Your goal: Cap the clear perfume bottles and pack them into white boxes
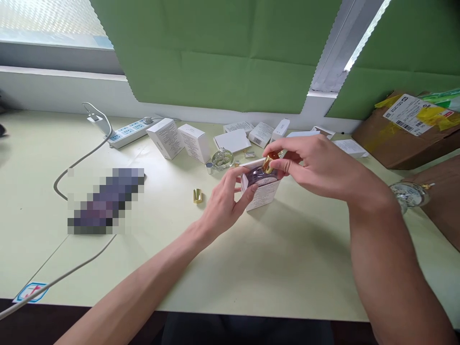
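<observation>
My left hand (pixel 225 200) grips the side of a small white box (pixel 264 194) that stands open-topped on the pale table (pixel 273 258). A purple perfume bottle (pixel 259 176) sits partly inside the box. My right hand (pixel 316 165) pinches the bottle's gold cap (pixel 268 164) from above. Both hands are closed on these things at the table's middle.
A loose gold cap (pixel 197 195) lies left of the box. Behind it are a round glass bottle (pixel 222 159), several small white boxes (pixel 196 142) and a power strip (pixel 130 133) with cable. Another glass bottle (pixel 409 194) and cardboard cartons (pixel 402 129) sit at right. A blurred object (pixel 104 201) lies left.
</observation>
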A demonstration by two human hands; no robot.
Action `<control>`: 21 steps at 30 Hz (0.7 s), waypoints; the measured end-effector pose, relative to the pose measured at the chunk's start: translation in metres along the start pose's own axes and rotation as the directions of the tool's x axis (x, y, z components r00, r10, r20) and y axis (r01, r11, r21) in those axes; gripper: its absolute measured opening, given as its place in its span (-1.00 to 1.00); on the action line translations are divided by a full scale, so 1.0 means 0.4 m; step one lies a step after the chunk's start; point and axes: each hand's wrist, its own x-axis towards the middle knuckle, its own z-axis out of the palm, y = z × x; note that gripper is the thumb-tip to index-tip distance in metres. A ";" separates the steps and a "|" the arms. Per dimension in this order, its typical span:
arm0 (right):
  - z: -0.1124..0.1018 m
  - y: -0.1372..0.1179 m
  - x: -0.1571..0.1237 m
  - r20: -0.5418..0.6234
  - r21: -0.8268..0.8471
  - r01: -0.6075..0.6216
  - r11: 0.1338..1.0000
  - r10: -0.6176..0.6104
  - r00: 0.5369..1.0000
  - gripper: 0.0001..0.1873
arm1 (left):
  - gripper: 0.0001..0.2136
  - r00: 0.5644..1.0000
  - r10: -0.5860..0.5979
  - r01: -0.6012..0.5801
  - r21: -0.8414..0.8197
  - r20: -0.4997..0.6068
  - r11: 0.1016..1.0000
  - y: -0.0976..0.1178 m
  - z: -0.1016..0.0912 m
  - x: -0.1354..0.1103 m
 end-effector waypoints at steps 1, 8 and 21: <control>-0.001 0.001 0.000 0.002 0.010 -0.008 1.000 0.008 1.000 -0.74 | -0.71 1.000 0.001 -0.001 0.001 0.005 1.000 -0.001 0.000 -0.001; 0.014 0.000 0.004 0.047 0.096 -0.076 0.992 0.072 0.996 -0.77 | -0.69 0.999 0.035 -0.036 0.031 0.015 0.999 -0.010 -0.003 -0.005; 0.037 -0.011 0.007 0.106 0.121 -0.013 0.993 0.000 0.994 -0.79 | -0.69 1.000 0.019 -0.019 0.000 0.024 1.000 -0.009 0.000 -0.004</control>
